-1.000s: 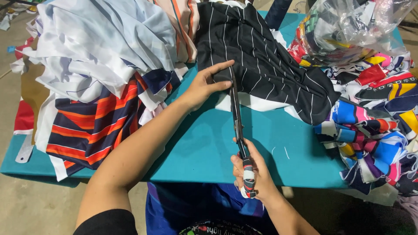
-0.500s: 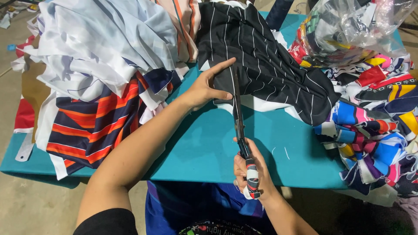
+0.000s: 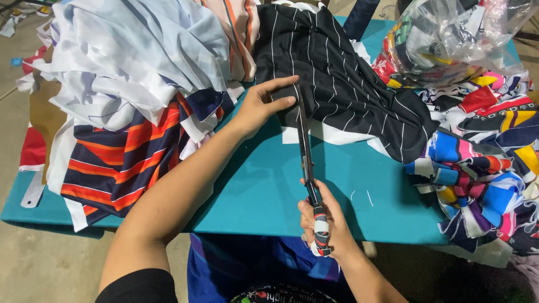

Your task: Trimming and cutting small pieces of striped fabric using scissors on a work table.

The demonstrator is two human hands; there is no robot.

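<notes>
My right hand (image 3: 324, 227) grips the taped handles of long black scissors (image 3: 306, 151) near the front edge of the teal table (image 3: 252, 191). The blades point away from me and reach into the edge of a black cloth with thin white stripes (image 3: 337, 84). My left hand (image 3: 263, 104) lies flat on that cloth's left edge, just beside the blade tips, fingers stretched out and pressing it down.
A heap of white, pale blue and navy-orange striped fabric (image 3: 129, 95) covers the table's left half. Bright multicoloured cloth pieces (image 3: 483, 151) pile up at the right, under a clear plastic bag (image 3: 455, 33) of scraps. Bare concrete floor lies at the lower left.
The scissors have pushed slightly farther into the black striped cloth. My left hand stays pressed on the cloth beside the blades.
</notes>
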